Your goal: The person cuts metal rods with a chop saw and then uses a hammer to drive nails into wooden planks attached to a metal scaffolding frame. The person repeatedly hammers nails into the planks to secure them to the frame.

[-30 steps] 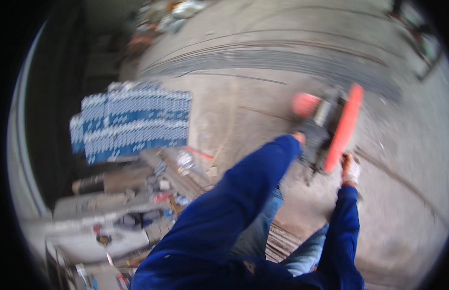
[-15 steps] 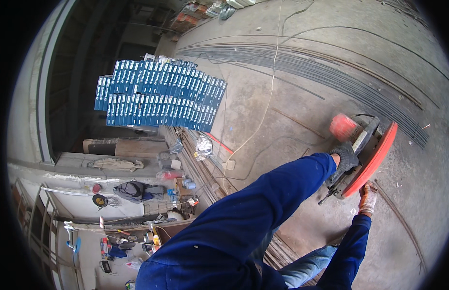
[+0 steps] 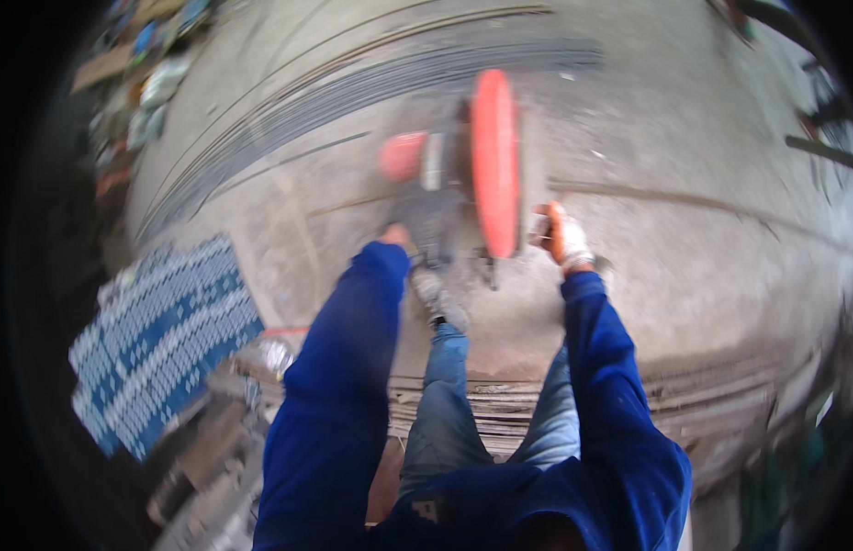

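A cut-off saw with a red blade guard (image 3: 496,165) and a red motor end (image 3: 403,156) stands on the concrete floor ahead of me. My left hand (image 3: 412,213), in a dark glove and smeared by motion, is at the saw's handle and appears closed round it. To the right of the guard, apart from it, is my right hand (image 3: 564,239) in a white and orange glove. Its fingers are curled, and what they hold, if anything, I cannot make out. A shoe (image 3: 442,298) of mine is just below the saw.
Long thin metal rods (image 3: 353,87) lie across the floor beyond the saw. One rusty bar (image 3: 665,193) runs off to the right. Stacked blue boxes (image 3: 169,340) stand at the left. More long bars (image 3: 674,395) lie beneath my legs.
My view has swung to the right, so the saw and boxes appear further left and turned. My right hand, earlier at the guard's lower edge, is now apart from it. My left hand stays at the saw.
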{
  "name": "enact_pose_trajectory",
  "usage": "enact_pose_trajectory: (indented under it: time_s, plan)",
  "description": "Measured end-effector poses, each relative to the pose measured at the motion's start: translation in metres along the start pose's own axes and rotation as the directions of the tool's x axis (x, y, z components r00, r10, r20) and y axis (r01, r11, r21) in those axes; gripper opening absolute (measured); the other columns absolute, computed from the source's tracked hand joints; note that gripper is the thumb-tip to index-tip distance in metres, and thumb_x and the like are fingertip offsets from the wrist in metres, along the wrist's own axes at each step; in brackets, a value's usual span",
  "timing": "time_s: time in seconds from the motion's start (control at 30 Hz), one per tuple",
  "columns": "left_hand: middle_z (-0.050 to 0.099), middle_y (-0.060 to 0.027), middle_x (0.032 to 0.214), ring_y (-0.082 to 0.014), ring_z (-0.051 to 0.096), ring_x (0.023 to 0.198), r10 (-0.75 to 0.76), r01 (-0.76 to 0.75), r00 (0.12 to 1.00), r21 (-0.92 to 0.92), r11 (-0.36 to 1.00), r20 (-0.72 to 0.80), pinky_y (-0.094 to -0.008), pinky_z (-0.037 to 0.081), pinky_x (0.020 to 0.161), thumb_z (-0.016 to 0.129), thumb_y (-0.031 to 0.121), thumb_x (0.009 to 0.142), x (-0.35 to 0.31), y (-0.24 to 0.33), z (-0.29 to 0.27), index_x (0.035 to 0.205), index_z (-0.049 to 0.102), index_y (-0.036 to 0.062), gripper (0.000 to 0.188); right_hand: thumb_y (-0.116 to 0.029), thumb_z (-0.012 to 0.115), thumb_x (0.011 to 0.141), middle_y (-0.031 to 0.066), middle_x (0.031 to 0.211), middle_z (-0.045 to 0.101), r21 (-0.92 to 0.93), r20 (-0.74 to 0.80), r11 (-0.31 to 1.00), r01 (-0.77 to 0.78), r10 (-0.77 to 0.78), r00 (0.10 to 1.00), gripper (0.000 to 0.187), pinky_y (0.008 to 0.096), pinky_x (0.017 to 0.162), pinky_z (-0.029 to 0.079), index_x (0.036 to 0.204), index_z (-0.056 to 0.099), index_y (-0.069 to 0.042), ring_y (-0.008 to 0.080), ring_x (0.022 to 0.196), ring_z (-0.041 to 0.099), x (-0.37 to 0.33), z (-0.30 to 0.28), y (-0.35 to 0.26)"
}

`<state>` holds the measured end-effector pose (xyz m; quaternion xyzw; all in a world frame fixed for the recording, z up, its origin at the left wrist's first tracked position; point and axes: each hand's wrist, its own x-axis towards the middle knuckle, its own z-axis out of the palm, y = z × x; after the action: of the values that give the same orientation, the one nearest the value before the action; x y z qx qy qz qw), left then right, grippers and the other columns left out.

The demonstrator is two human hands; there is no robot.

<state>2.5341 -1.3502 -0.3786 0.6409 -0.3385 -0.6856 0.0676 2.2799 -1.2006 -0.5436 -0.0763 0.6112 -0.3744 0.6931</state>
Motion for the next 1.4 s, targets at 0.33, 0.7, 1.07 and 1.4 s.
enact_pose_trajectory:
  time_s: [0.33,0.7,1.07,1.4]
  plan:
    - [0.071,-0.0046,0.085,-0.0146,0.067,0.069,0.012,0.019,0.988,0.204,0.979,-0.151,-0.0296,0.054,0.062,0.076,0.017,0.086,-0.021,0.050,0.022,0.105,0.071,0.0020,0.024,-0.023,0.056,0.102,0.0104,0.096,0.061,0.374,0.117,0.884,-0.281,0.256,0.960,0.044,0.0428,0.073,0.063,0.143,0.044,-0.014,0.0248,0.078,0.066,-0.030,-0.007,0.022]
    - [0.071,-0.0049,0.087,-0.0152,0.067,0.071,-0.017,0.059,0.987,0.264,0.963,-0.160,-0.0298,0.055,0.065,0.073,0.018,0.087,-0.017,0.066,0.013,0.106,0.072,0.0006,0.026,-0.026,0.054,0.103,0.0050,0.088,0.062,0.417,0.176,0.832,-0.366,0.321,0.931,0.021,0.0308,0.062,0.057,0.121,0.056,-0.014,0.0147,0.070,0.063,-0.065,0.027,0.065]
    - [0.068,-0.0050,0.079,-0.0159,0.065,0.064,0.012,0.036,0.984,0.264,0.964,-0.176,-0.0304,0.058,0.059,0.074,0.023,0.086,-0.021,0.089,0.026,0.103,0.071,0.0021,0.027,-0.034,0.048,0.106,0.0018,0.075,0.056,0.262,0.034,0.935,-0.240,0.240,0.970,0.026,0.0292,0.050,0.044,0.111,0.056,-0.009,0.0121,0.056,0.052,-0.071,0.067,0.059]
    - [0.069,-0.0056,0.086,-0.0162,0.065,0.068,0.014,0.026,0.989,0.258,0.966,-0.150,-0.0319,0.056,0.061,0.075,0.023,0.085,-0.017,0.088,0.018,0.110,0.067,0.0035,0.033,-0.018,0.062,0.098,0.0000,0.072,0.053,0.204,-0.058,0.946,-0.254,0.270,0.961,0.012,0.0307,0.047,0.042,0.103,0.054,-0.011,0.0114,0.054,0.050,-0.073,0.082,0.048]
